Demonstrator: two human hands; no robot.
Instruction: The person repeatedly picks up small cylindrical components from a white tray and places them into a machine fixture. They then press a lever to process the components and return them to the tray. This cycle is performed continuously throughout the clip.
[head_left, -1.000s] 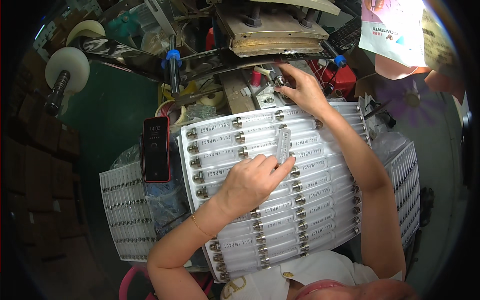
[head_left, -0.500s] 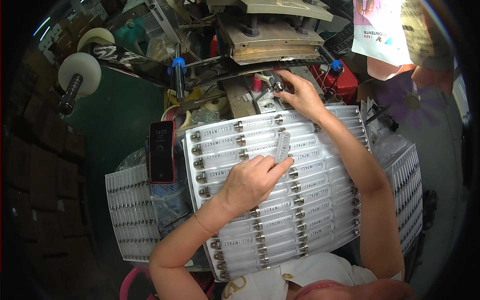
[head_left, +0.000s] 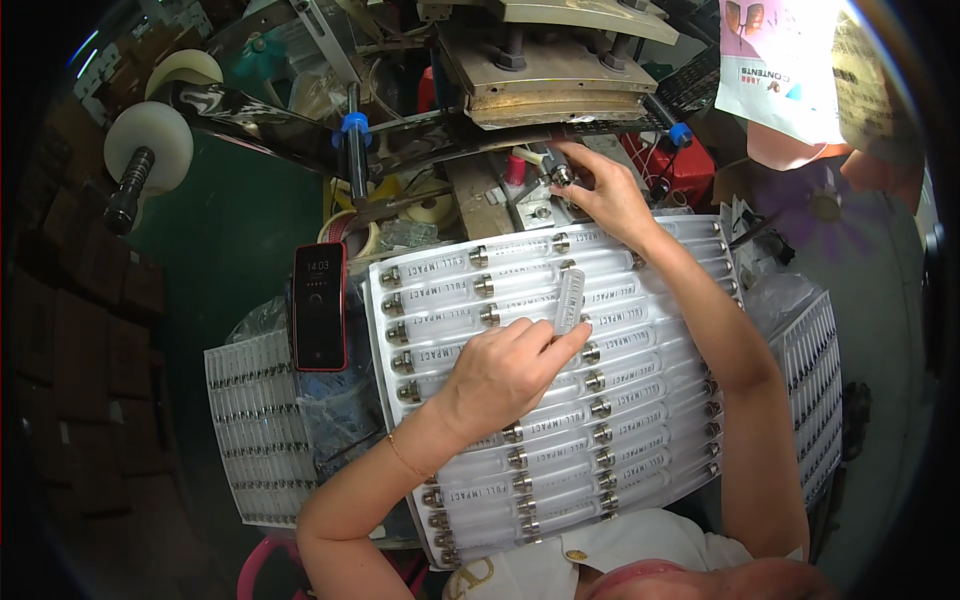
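A white plastic tray [head_left: 640, 440] lies across my lap, filled with rows of clear tubes with silver caps. My left hand [head_left: 505, 370] rests on the tray's middle and pinches one clear tube [head_left: 569, 300] upright between thumb and fingers. My right hand [head_left: 600, 195] reaches past the tray's far edge to the machine bed and holds a small silver-capped piece [head_left: 562, 176] at a fixture under the press head [head_left: 555, 75].
A dark phone [head_left: 319, 305] in a red case lies left of the tray. More filled trays [head_left: 255, 430] sit low at the left and at the right [head_left: 815, 390]. A film roll [head_left: 150, 145] hangs at the upper left. Tape rolls [head_left: 420, 205] sit by the machine.
The view has drifted a little, with the machine now lower in the picture. My right hand stays at the fixture and my left hand keeps the tube in the same spot.
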